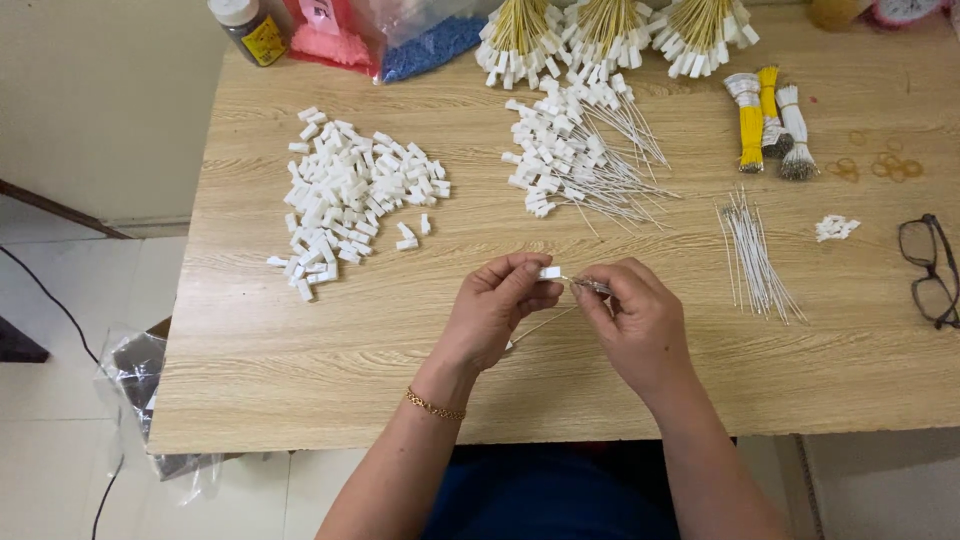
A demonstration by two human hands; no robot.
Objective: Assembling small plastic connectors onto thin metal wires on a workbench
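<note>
My left hand (497, 310) pinches a small white plastic connector (550, 272) between thumb and fingers above the wooden table (300, 370). My right hand (640, 320) grips the ends of thin white wires (585, 285) right at the connector; a wire tail (540, 328) trails down between the hands. A gold bracelet sits on my left wrist. A heap of loose white connectors (350, 195) lies to the left. Finished connectors with wires (575, 160) are piled ahead. Loose white wires (755, 255) lie to the right.
Bundles of assembled wires (610, 35) line the far edge, beside yellow and white wire bundles (770, 120). Rubber bands (880, 160), a few connectors (835, 228) and glasses (932, 270) sit at right. Bags and a bottle (250, 25) stand at far left; a plastic bag (135, 380) is on the floor.
</note>
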